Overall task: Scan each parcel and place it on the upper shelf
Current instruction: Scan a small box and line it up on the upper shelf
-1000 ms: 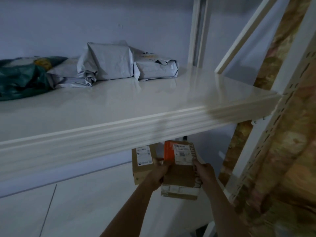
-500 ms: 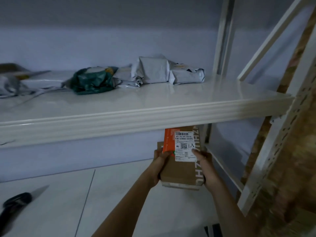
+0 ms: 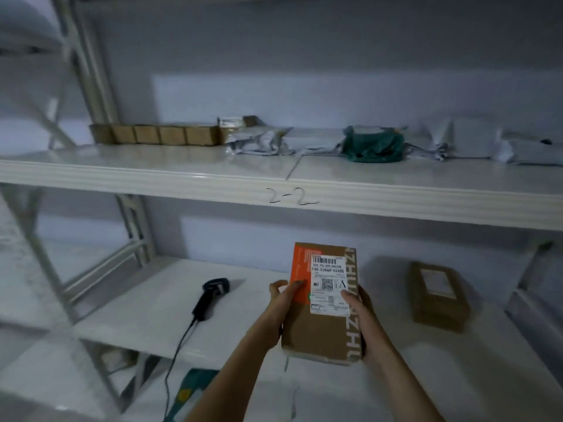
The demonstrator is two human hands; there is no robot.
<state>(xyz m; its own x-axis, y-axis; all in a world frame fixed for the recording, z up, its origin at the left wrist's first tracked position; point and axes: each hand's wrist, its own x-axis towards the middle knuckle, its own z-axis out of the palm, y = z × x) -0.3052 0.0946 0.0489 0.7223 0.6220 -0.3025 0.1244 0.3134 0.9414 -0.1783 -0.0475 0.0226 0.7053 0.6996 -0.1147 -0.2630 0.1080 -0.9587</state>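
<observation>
A brown cardboard parcel (image 3: 320, 333) with an orange strip and a white barcode label is held upright in front of the lower shelf. My left hand (image 3: 281, 303) grips its left edge and my right hand (image 3: 361, 312) grips its right edge. A black handheld scanner (image 3: 210, 295) with a cable lies on the lower shelf (image 3: 146, 315), left of the parcel. The upper shelf (image 3: 182, 175), marked "2-2", runs across above.
On the upper shelf sit a row of brown boxes (image 3: 155, 134), grey mailer bags (image 3: 262, 143), a green bag (image 3: 373, 144) and white mailers (image 3: 475, 143). Another brown parcel (image 3: 438, 295) lies on the lower shelf at the right. White uprights (image 3: 91, 65) stand at the left.
The view has swung left and pulled back from the shelf's right end. Both hands have brought the parcel out from under the upper shelf; the scanner and second parcel now show.
</observation>
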